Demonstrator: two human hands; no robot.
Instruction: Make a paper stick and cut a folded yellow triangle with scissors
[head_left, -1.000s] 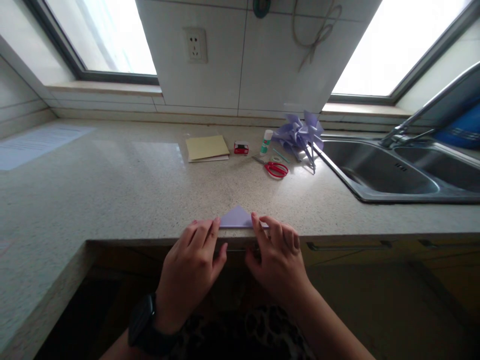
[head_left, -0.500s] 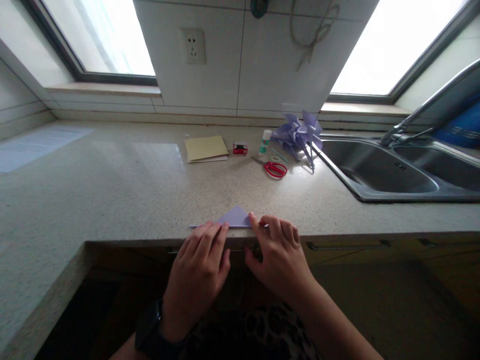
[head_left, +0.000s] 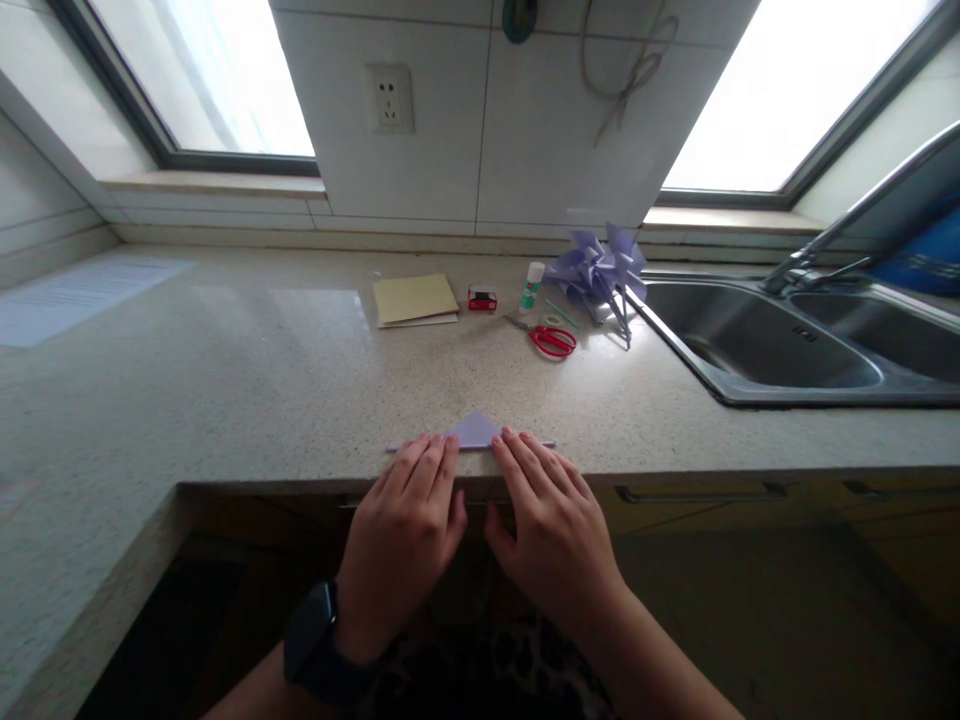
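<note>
A purple sheet of paper (head_left: 475,430) lies near the counter's front edge, its far corner showing as a triangle. Its near side is rolled into a thin tube whose ends stick out past both hands. My left hand (head_left: 405,520) rests with fingers stretched out on the left part of the roll; a dark watch (head_left: 311,630) is on that wrist. On the right part, my right hand (head_left: 551,515) lies with its fingers extended and side by side. Both thumbs hang below the counter's edge. The fingers hide much of the roll.
Toward the back stand a yellow paper stack (head_left: 416,298), a small red box (head_left: 482,298), a glue stick (head_left: 532,286), red-handled scissors (head_left: 552,340) and purple paper pinwheels (head_left: 596,268). A steel sink (head_left: 757,335) is at the right. A printed sheet (head_left: 82,295) lies at far left.
My right hand's fingers have straightened from a curled pose and now lie along the roll. The paper has rolled slightly away from me, and less of the triangle shows.
</note>
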